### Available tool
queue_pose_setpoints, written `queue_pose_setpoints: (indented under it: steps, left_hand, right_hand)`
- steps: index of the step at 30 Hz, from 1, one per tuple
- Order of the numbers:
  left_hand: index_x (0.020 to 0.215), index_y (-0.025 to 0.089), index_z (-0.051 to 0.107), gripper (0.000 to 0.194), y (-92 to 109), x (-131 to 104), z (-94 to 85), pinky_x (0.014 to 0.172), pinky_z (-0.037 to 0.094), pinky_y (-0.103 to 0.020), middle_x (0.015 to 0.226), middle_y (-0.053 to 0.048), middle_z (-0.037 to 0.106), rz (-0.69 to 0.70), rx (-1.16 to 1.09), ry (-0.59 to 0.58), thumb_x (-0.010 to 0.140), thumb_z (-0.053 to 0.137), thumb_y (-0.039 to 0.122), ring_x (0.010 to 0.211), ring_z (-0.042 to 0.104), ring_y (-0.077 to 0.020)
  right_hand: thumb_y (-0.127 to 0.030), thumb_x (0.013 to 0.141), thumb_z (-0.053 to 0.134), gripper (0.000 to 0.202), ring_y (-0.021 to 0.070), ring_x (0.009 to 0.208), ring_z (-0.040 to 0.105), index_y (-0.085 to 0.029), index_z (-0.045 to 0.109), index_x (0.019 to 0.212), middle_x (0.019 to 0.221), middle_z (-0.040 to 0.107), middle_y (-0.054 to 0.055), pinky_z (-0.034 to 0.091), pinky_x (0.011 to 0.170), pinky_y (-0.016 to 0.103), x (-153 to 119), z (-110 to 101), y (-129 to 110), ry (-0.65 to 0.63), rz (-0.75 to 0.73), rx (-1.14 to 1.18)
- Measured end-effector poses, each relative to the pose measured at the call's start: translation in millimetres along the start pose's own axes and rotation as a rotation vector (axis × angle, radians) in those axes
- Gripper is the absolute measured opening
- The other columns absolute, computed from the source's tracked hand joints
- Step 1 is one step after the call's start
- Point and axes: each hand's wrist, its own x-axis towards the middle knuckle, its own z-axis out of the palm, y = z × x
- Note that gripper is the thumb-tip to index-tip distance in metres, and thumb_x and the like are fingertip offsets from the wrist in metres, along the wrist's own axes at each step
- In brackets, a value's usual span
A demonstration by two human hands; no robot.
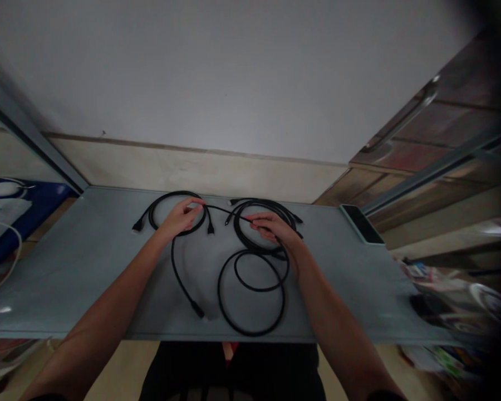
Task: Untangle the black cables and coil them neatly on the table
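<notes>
Between my two hands a stretch of black cable (221,209) runs taut above the grey table. My left hand (185,216) pinches it near a coiled black cable (152,214) with plugs at its ends. Below that hand the held cable's end hangs down to a plug (197,309) near the front of the table. Closed on the same cable, my right hand (271,225) is over a second coil (244,236), which has several plugs around it. From the right hand the cable drops into loose loops (253,333) on the tabletop.
A phone-like dark slab with a pale green edge (362,224) lies at the table's (342,289) back right. At far left is a blue surface (58,192) with a white object and cord. A clear plastic bag (455,301) sits at the right end. A wall rises behind.
</notes>
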Motion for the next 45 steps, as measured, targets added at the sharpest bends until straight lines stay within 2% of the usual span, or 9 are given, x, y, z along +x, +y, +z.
queue_pose_setpoints:
  steps: [4,6,11,15,18,23,31,38,45]
  left_hand:
    - [0.103,0.019,0.074,0.034,-2,-1,4.2,0.060,0.046,-0.025,0.074,-0.003,0.068,0.214,0.386,-0.013,0.088,0.063,0.047,0.066,0.061,-0.0148]
    - [0.096,0.019,0.077,0.032,-1,-2,4.9,0.073,0.050,-0.029,0.090,-0.006,0.075,0.257,0.462,-0.070,0.086,0.064,0.046,0.083,0.067,-0.0192]
    - [0.092,0.018,0.076,0.033,1,1,-0.1,0.073,0.051,-0.030,0.088,-0.006,0.075,0.243,0.442,0.022,0.085,0.063,0.048,0.080,0.067,-0.0199]
    - [0.089,0.017,0.071,0.034,8,2,-17.1,0.046,0.036,-0.024,0.056,0.003,0.055,0.129,0.272,0.163,0.085,0.061,0.050,0.047,0.046,-0.0109]
    - [0.088,0.018,0.065,0.033,10,2,-29.8,0.043,0.029,-0.023,0.049,0.007,0.039,0.086,0.183,0.178,0.087,0.057,0.050,0.041,0.035,-0.0092]
    - [0.086,0.018,0.069,0.031,0,4,-25.9,0.055,0.040,-0.026,0.068,0.000,0.062,0.197,0.576,0.092,0.089,0.054,0.045,0.058,0.053,-0.0136]
    - [0.098,0.023,0.077,0.030,-5,-1,4.3,0.075,0.047,-0.030,0.093,-0.007,0.076,0.374,0.819,-0.160,0.093,0.054,0.042,0.081,0.067,-0.0205]
    - [0.093,0.019,0.075,0.037,2,2,-20.7,0.065,0.045,-0.028,0.079,-0.004,0.073,0.323,0.768,0.119,0.093,0.051,0.047,0.067,0.061,-0.0182]
    - [0.110,0.018,0.074,0.038,3,1,-23.6,0.067,0.045,-0.029,0.081,-0.006,0.073,0.318,0.868,0.066,0.093,0.051,0.044,0.064,0.060,-0.0181]
  right_hand:
    - [-0.025,0.077,0.073,0.035,0.0002,0.033,0.031,-0.011,0.074,0.110,0.067,0.062,-0.001,0.016,0.029,0.017,-3,2,-1,-0.346,0.231,-0.075]
    - [-0.024,0.078,0.073,0.036,0.0000,0.033,0.030,-0.010,0.074,0.110,0.068,0.062,-0.001,0.016,0.030,0.017,-5,3,-2,-0.418,0.258,-0.054]
    - [-0.018,0.080,0.070,0.055,0.0004,0.043,0.032,-0.019,0.060,0.135,0.082,0.062,0.000,0.018,0.034,0.016,-7,4,-9,-0.177,-0.007,0.168]
    - [-0.016,0.077,0.070,0.062,0.0011,0.046,0.029,-0.019,0.057,0.137,0.090,0.062,0.003,0.018,0.034,0.016,-11,-2,-14,-0.227,-0.042,0.258]
    - [-0.019,0.077,0.071,0.054,0.0011,0.044,0.030,-0.016,0.063,0.131,0.085,0.061,0.002,0.019,0.034,0.017,-9,-4,-11,-0.201,-0.023,0.190]
    - [-0.026,0.079,0.073,0.043,0.0009,0.038,0.033,-0.014,0.069,0.120,0.072,0.061,-0.002,0.018,0.032,0.017,0,-1,-1,-0.050,0.069,-0.048]
    - [-0.027,0.078,0.074,0.041,0.0006,0.033,0.027,-0.008,0.070,0.115,0.057,0.052,-0.006,0.015,0.032,0.018,-6,3,-2,-0.376,0.270,-0.075]
    - [-0.021,0.079,0.068,0.065,0.0050,0.045,0.029,-0.017,0.053,0.142,0.064,0.043,-0.007,0.022,0.036,0.017,-17,6,-25,-0.096,-0.011,0.253]
    - [-0.029,0.080,0.068,0.040,0.0024,0.041,0.028,-0.017,0.069,0.119,0.085,0.065,0.002,0.016,0.031,0.019,-5,16,-14,0.107,-0.017,0.071]
